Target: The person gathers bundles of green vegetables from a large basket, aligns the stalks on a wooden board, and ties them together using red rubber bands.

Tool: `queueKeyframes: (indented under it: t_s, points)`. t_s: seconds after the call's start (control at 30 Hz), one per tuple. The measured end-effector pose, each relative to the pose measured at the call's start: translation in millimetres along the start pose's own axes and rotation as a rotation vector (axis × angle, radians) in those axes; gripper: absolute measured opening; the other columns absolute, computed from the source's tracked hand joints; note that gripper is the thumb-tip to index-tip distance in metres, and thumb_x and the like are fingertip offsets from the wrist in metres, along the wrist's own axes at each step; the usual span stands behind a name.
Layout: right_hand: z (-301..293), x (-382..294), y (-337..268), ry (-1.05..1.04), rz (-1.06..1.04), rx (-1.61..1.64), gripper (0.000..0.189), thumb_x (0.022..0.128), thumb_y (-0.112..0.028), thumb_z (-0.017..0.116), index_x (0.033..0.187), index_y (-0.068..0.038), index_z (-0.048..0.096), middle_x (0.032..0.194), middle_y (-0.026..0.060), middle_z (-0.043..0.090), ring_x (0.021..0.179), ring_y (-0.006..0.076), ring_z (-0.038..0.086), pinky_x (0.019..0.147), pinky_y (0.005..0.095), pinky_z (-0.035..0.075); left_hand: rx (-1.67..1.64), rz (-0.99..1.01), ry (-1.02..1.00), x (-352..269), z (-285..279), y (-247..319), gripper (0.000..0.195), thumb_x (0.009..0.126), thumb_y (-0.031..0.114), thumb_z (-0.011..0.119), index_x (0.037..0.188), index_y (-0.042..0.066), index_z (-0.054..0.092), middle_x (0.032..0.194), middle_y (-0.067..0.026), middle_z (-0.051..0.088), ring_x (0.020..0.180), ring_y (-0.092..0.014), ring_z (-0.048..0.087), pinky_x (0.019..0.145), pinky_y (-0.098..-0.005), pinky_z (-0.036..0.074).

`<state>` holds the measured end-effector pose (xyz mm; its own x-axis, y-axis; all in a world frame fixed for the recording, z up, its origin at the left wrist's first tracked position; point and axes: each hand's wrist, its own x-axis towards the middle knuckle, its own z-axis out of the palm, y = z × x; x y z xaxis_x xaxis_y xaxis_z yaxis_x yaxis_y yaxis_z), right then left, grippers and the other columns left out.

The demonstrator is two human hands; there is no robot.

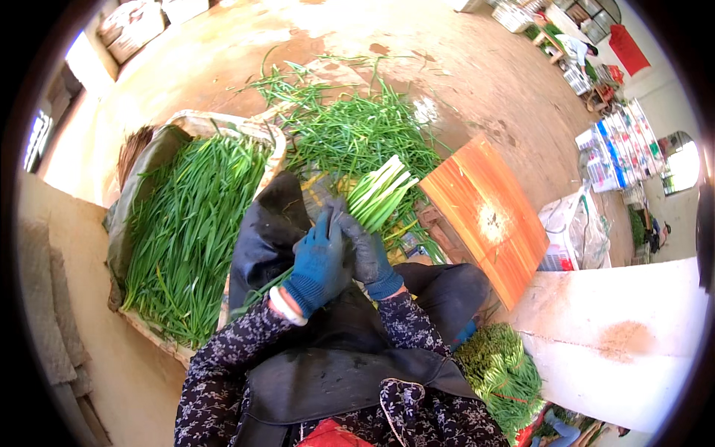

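Observation:
A bunch of garlic chives (382, 193) slants up and right out of my two gloved hands, its pale cut ends fanned at the top. My right hand (366, 254), in a blue knit glove with a dark coated palm, wraps the stalks. Against it presses my left hand (321, 260), also gloved, its fingers pointing up and partly hiding the grip. The green leaf ends (260, 296) trail out below my left wrist, across the dark apron (329, 380) on my lap. Beyond the hands, a loose heap of chive leaves (357, 131) covers the floor.
A cloth-lined basket (279, 145) of long chives (190, 234) stands left. At right, a wooden board (486, 218) bears pale scraps near a white slab (603, 335). Tied chive bundles (503, 380) lie by my right hip. A person (578, 50) bends among crates far off.

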<state>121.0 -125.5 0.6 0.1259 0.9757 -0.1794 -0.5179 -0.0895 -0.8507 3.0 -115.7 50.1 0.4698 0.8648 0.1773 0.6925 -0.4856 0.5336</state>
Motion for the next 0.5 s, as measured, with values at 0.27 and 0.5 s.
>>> queueKeyframes:
  t_s: [0.27, 0.5]
  points:
    - [-36, -7, -15, 0.06, 0.067, 0.295, 0.028, 0.087, -0.011, 0.06, 0.113, 0.0, 0.058, 0.105, 0.0066, 0.062, 0.095, 0.0146, 0.059, 0.083, 0.0273, 0.049, -0.446, 0.158, 0.099, 39, -45, 16, 0.06, 0.078, 0.015, 0.072, 0.13, -0.001, 0.047, 0.118, -0.0173, 0.056, 0.108, -0.027, 0.056, 0.09, -0.0344, 0.046]
    - [-64, -30, -159, 0.001, -0.074, 0.038, 0.039, 0.08, -0.017, 0.068, 0.111, 0.001, 0.054, 0.079, 0.0112, 0.062, 0.061, 0.0202, 0.061, 0.057, 0.0331, 0.052, -1.061, -0.182, -0.404, 97, 0, 22, 0.044, 0.093, 0.018, 0.056, 0.132, 0.001, 0.046, 0.121, -0.0047, 0.056, 0.106, -0.016, 0.054, 0.091, -0.0299, 0.043]
